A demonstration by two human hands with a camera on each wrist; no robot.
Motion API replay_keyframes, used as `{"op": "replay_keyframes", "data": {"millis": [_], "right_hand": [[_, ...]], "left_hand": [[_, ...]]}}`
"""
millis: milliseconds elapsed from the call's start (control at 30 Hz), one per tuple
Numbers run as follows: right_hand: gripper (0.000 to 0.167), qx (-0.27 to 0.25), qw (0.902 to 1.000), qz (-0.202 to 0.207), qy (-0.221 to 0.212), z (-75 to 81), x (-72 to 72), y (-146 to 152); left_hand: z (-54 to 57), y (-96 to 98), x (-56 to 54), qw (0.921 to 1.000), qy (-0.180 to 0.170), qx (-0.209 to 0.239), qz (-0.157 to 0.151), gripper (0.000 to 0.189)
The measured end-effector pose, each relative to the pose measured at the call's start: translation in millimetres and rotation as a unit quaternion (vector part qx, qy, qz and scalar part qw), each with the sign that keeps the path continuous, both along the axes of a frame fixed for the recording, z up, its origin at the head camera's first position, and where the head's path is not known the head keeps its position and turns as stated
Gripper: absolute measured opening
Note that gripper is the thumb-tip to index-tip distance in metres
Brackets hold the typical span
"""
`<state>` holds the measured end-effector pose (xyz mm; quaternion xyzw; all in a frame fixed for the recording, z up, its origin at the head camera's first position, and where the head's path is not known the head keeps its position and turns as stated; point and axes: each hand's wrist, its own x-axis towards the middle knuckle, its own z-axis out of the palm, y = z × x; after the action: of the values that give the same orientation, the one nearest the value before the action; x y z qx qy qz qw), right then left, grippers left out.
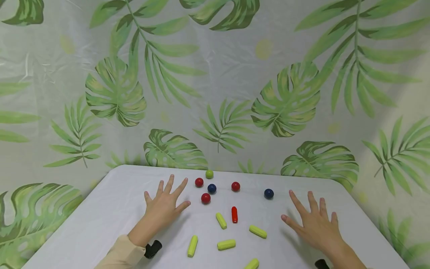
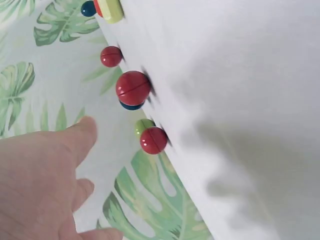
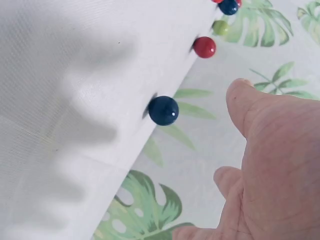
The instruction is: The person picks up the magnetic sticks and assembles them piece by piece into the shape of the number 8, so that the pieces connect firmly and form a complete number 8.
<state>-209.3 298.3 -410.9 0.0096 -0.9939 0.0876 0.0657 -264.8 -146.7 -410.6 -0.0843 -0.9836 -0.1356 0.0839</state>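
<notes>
My left hand (image 1: pixel 164 207) hovers over the left of the white table with its fingers spread, holding nothing. Nearest to it are red balls (image 1: pixel 199 182) (image 1: pixel 206 198) and a dark blue ball (image 1: pixel 212 188). On the right, my right hand (image 1: pixel 317 226) is likewise spread above the table, left of it a second dark blue ball (image 1: pixel 268 193). Between the hands lie a red stick (image 1: pixel 234 215) and several yellow-green sticks (image 1: pixel 226 244). Another red ball (image 1: pixel 236 186) and a green ball (image 1: pixel 209 174) sit toward the back. Both wrist views show the hands apart from the balls.
The white table (image 1: pixel 100 213) has rounded far corners, and a leaf-printed cloth (image 1: pixel 228 82) hangs behind it. A black wrist device (image 1: pixel 153 249) is on the left wrist, and another (image 1: pixel 321 264) on the right.
</notes>
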Motion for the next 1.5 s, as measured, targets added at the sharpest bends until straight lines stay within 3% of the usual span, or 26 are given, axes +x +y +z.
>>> {"op": "replay_keyframes", "data": {"millis": [167, 333, 467, 567, 700, 1100, 1333, 1500], "right_hand": [[0.090, 0.007, 0.9999, 0.008, 0.000, 1.7, -3.5, 0], [0.084, 0.017, 0.9992, 0.028, 0.021, 3.9, -9.0, -2], [0.078, 0.017, 0.9983, 0.045, 0.031, 3.9, -16.0, -3], [0.076, 0.007, 0.9980, 0.057, 0.028, 4.9, -22.8, -3], [0.072, -0.010, 0.9966, 0.078, 0.023, 5.5, -33.6, -4], [0.062, -0.066, 0.9888, 0.134, 0.005, 0.3, -64.0, -6], [0.058, -0.088, 0.9853, 0.146, -0.002, -1.7, -79.9, -11], [0.055, -0.092, 0.9855, 0.142, -0.012, -3.7, -88.7, -15]], "left_hand": [[6.2, 16.1, -5.9, 0.9984, 0.005, -0.004, -0.057, 0.073], [11.5, 33.3, -13.7, 0.9905, 0.050, -0.020, -0.126, 0.063], [13.9, 47.9, -22.4, 0.9789, 0.077, -0.031, -0.187, 0.051], [15.0, 59.4, -29.3, 0.9655, 0.097, -0.042, -0.238, 0.043], [15.3, 76.7, -37.1, 0.9498, 0.099, -0.066, -0.289, 0.039], [7.0, 120.9, -55.4, 0.9307, 0.013, -0.111, -0.348, 0.037], [1.9, 131.8, -57.6, 0.9310, -0.028, -0.110, -0.347, 0.039], [-1.5, 137.2, -58.9, 0.9282, -0.035, -0.114, -0.353, 0.041]]}}
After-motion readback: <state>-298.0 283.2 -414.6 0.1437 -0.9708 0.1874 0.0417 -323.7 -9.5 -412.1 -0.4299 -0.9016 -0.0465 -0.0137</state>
